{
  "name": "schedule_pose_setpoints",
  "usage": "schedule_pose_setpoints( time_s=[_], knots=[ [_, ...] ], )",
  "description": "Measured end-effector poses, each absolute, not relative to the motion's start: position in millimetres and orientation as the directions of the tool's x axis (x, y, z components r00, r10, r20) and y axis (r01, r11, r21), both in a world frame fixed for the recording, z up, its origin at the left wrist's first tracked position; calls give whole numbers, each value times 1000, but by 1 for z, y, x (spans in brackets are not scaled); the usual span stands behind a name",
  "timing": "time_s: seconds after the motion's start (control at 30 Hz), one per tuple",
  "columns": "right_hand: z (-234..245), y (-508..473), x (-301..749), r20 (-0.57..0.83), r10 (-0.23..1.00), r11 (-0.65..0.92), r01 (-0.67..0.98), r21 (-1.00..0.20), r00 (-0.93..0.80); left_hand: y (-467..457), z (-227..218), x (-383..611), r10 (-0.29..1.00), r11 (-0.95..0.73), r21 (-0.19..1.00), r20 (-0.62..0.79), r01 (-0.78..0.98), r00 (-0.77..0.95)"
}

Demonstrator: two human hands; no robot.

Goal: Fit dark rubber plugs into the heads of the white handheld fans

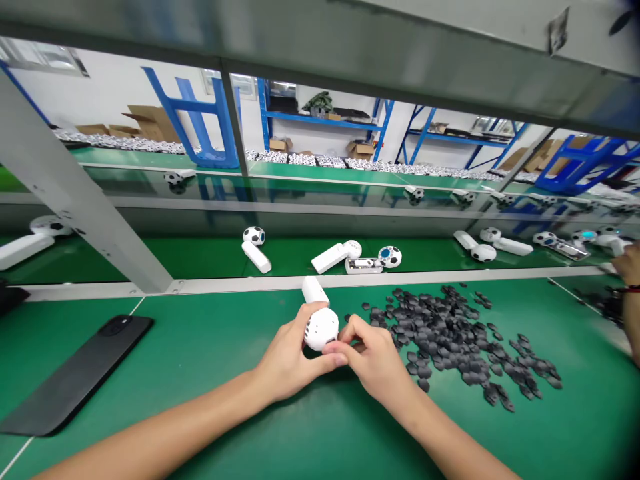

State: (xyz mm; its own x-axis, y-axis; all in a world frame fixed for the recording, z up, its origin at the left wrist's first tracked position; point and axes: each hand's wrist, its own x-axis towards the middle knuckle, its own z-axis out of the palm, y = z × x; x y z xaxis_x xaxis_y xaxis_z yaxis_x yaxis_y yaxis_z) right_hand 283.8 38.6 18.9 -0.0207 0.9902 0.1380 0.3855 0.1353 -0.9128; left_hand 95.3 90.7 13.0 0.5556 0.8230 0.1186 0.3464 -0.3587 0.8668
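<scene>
My left hand [287, 353] is closed around the round head of a white ball-headed device [323, 328]. Its white rectangular handle [314, 291] points away from me, toward the metal rail. Small dark holes dot the side of the head that faces me. At the head's lower right edge, my right hand [373, 353] has thumb and fingers pinched together, touching the device. Whatever is between those fingertips is too hidden to name. Just right of this hand, a heap of small black flat pieces [440, 333] is spread over the green work surface [225, 413].
A black phone [80, 373] lies at the left. Beyond the metal rail [240, 285], several football-patterned devices, such as one football-patterned device [256, 253], lie on a green belt. A slanted metal post [90, 187] stands left. Another person's hand [629, 267] shows at the right edge.
</scene>
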Motion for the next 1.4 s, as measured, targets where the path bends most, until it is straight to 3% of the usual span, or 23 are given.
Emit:
schedule_pose_setpoints(
  time_s=[0.33, 0.43, 0.5, 0.63, 0.9, 1.07, 1.17, 1.3, 1.4],
  knots=[
    [38, 44, 307, 211, 938, 327, 506, -798, -274, 90, 7, 95, 844, -339, 897, 156, 285, 514],
    [42, 54, 343, 237, 964, 263, 581, -770, -122, 92, 8, 92, 834, -361, 866, 134, 346, 535],
    [41, 62, 370, 259, 966, 171, 719, -673, 13, 92, 8, 91, 825, -375, 838, 107, 396, 556],
    [34, 70, 402, 148, 988, 119, 846, -519, -48, 93, 10, 92, 808, -408, 799, 90, 442, 583],
    [27, 68, 394, 52, 986, 167, 901, -401, -160, 94, 6, 91, 801, -442, 764, 101, 470, 590],
    [21, 73, 387, 142, 982, 179, 871, -457, -127, 98, 7, 88, 789, -453, 802, 157, 390, 594],
    [21, 73, 376, 187, 982, 107, 794, -598, 9, 100, 12, 86, 796, -431, 835, 175, 341, 579],
    [28, 66, 353, 55, 993, -5, 522, -853, 100, 98, 14, 88, 812, -392, 870, 175, 299, 557],
    [36, 56, 330, -52, 999, -51, 232, -971, 5, 96, 7, 92, 836, -396, 871, 211, 290, 506]
  ],
)
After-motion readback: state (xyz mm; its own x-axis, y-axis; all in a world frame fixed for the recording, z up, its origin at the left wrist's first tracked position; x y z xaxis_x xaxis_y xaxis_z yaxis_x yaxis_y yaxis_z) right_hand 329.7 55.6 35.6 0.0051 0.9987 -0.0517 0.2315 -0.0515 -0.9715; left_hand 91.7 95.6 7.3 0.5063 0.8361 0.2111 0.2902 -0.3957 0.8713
